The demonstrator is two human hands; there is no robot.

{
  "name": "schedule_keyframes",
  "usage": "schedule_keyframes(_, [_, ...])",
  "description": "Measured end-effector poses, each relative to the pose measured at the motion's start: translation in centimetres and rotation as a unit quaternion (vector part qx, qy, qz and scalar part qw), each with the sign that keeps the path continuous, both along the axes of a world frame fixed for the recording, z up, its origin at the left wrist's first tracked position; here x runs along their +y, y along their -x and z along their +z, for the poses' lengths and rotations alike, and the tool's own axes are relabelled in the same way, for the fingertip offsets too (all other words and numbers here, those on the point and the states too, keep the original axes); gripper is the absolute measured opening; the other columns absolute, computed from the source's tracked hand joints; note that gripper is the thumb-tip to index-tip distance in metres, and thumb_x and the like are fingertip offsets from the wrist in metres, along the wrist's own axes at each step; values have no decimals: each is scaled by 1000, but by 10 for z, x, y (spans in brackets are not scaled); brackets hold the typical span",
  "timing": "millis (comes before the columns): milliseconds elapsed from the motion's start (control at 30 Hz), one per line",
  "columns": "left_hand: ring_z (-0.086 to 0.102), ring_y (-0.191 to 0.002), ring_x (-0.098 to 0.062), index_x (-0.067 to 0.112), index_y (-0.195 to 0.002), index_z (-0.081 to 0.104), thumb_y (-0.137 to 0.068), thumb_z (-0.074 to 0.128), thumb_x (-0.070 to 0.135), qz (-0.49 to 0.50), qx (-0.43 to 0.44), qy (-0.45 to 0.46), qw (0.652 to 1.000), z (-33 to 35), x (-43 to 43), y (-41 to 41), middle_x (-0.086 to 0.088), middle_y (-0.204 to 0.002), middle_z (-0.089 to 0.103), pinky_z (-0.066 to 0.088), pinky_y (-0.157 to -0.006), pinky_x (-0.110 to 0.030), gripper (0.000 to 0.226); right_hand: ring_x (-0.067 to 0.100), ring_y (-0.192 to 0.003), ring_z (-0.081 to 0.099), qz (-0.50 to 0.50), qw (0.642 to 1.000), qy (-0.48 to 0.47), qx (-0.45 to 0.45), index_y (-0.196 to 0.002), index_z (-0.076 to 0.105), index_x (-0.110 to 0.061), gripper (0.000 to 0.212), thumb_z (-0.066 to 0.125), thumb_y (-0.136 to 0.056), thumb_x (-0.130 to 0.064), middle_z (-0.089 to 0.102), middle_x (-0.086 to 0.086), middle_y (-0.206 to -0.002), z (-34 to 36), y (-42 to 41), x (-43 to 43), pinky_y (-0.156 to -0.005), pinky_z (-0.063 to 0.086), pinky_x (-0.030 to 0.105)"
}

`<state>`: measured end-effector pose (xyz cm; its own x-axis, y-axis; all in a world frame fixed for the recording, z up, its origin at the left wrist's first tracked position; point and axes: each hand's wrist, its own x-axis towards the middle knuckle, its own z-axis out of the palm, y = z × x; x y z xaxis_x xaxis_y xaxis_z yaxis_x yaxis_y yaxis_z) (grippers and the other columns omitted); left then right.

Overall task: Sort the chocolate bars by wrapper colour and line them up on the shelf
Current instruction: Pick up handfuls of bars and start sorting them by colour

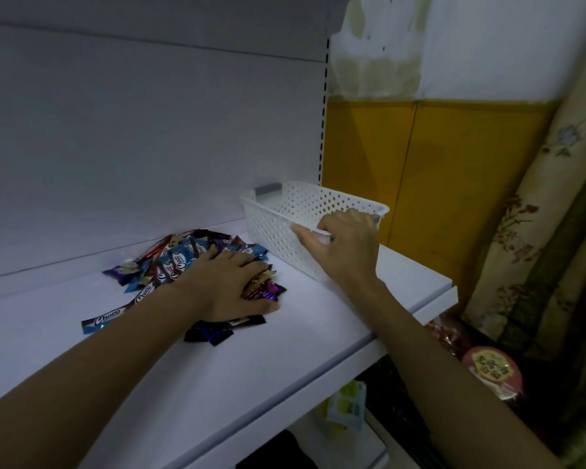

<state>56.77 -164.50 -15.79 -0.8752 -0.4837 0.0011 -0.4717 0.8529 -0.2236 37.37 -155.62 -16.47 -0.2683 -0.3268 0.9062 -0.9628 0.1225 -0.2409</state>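
Note:
A mixed pile of chocolate bars [175,260] in blue, brown, red and purple wrappers lies on the white shelf [285,340]. My left hand [229,286] lies flat on top of the pile, fingers spread, covering several bars. One brown and blue bar [104,320] sticks out at the pile's near left. A dark purple one [208,333] lies just below my wrist. My right hand [347,245] grips the near rim of a white perforated basket [285,211], thumb outside and fingers curled over the edge.
The basket stands at the shelf's right end, close to the slotted upright [323,130]. Beyond the shelf's right edge are a yellow wall, a flowered curtain [555,231] and a pink-lidded tub [493,372]. More packets sit on the lower shelf [347,406].

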Motion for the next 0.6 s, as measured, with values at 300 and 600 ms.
schedule_keyframes(300, [19, -143, -19, 32, -151, 16, -81, 25, 80, -4, 4, -9, 1000, -2, 0, 1, 4, -158, 20, 8, -118, -46, 85, 23, -58, 55, -51, 996, -25, 64, -56, 60, -11, 38, 75, -77, -39, 61, 4, -56, -4, 21, -17, -66, 39, 33])
schedule_keyframes(600, [28, -139, -17, 31, -147, 30, -75, 20, 84, 3, 220, 9, 975, -5, 6, -18, 6, -151, 35, 7, -117, -46, 90, 16, -78, 56, 137, 986, 16, 98, -84, 63, -19, 16, 60, -87, -34, 65, -2, -80, 3, -42, -12, -79, 37, 29])
